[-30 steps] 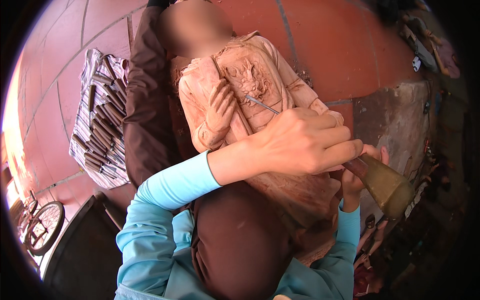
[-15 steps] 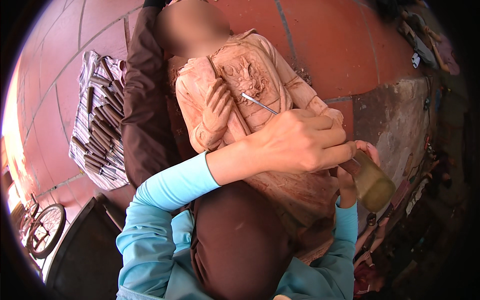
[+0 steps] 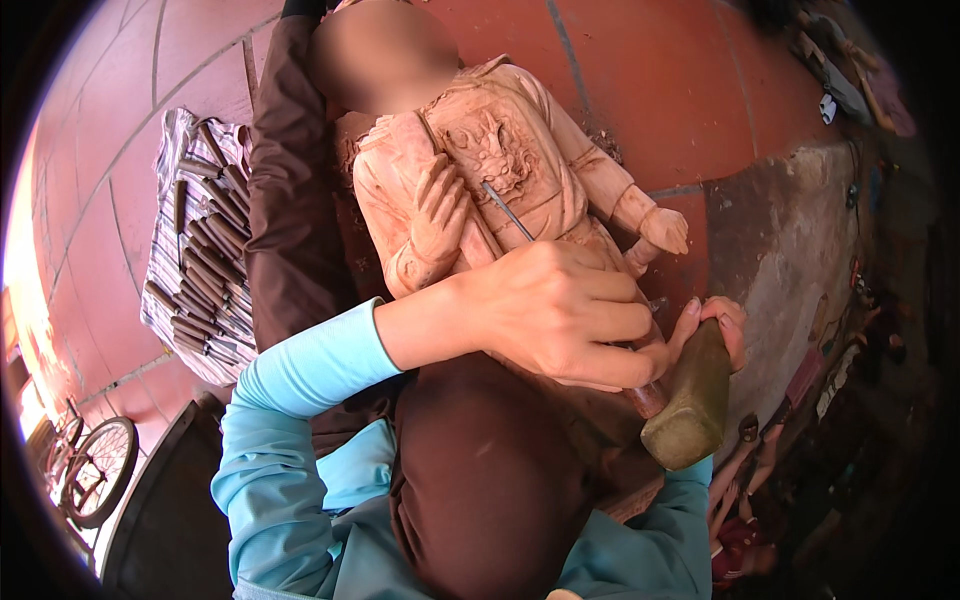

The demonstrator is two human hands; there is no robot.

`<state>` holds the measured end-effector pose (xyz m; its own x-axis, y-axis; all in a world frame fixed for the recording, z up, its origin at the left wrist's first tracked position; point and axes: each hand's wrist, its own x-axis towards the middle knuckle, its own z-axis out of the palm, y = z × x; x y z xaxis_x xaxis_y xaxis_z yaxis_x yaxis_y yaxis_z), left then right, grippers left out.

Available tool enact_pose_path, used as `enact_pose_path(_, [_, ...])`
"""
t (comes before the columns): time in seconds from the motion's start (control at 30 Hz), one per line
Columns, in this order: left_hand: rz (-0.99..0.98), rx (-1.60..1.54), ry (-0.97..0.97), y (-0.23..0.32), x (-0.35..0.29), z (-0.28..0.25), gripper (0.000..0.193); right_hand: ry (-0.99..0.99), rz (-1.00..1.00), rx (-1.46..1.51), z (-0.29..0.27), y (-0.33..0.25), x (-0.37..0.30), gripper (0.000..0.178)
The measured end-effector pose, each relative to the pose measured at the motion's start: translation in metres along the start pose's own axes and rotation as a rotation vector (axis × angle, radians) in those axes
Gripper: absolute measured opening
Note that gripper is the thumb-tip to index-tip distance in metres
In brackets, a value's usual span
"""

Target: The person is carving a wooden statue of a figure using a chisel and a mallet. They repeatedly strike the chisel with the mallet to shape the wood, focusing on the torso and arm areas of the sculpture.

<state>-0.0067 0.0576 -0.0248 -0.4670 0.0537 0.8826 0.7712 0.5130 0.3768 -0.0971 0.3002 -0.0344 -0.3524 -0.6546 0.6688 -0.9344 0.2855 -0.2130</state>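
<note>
A reddish carved wooden figure [image 3: 400, 235] lies on its back before me, with a curling relief [image 3: 497, 158] on its chest. My left hand [image 3: 565, 315] is closed around a chisel [image 3: 512, 215]; its thin metal blade reaches to the lower left edge of that relief. The reddish butt of its handle sticks out below my fingers. My right hand [image 3: 725, 322] grips a greenish-brown wooden mallet [image 3: 692, 400], whose thick end hangs beside the chisel's butt. Whether mallet and chisel touch I cannot tell. Part of the figure's lower body is hidden by my hand and knee.
On the left, a striped cloth [image 3: 165, 250] bears several wooden-handled carving tools [image 3: 212, 262]. My brown-trousered leg [image 3: 290, 200] stretches along the figure's left side. A bicycle wheel [image 3: 100, 470] shows at the lower left. To the right is a worn grey slab [image 3: 775, 230]; other people [image 3: 745, 500] are beyond it.
My left hand and the chisel's butt have shifted left and down, making the blade steeper. The mallet has swung down and left, its thick end now lower. The figure's far hand is uncovered.
</note>
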Motion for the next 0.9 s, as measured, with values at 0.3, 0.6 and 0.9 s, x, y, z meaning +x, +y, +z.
enact_pose_path(0.3, [0.076, -0.088, 0.004, 0.002, -0.013, -0.007, 0.006, -0.008, -0.057, 0.006, -0.004, -0.01, -0.001, 0.057])
enact_pose_path(0.6, [0.11, -0.121, -0.041, 0.002, -0.016, -0.013, 0.003, 0.0, -0.056, 0.062, 0.004, -0.011, -0.001, 0.057])
enact_pose_path(0.9, [0.089, 0.174, -0.11, 0.018, -0.012, -0.001, 0.02, 0.033, -0.043, 0.178, 0.0, -0.008, -0.002, 0.055])
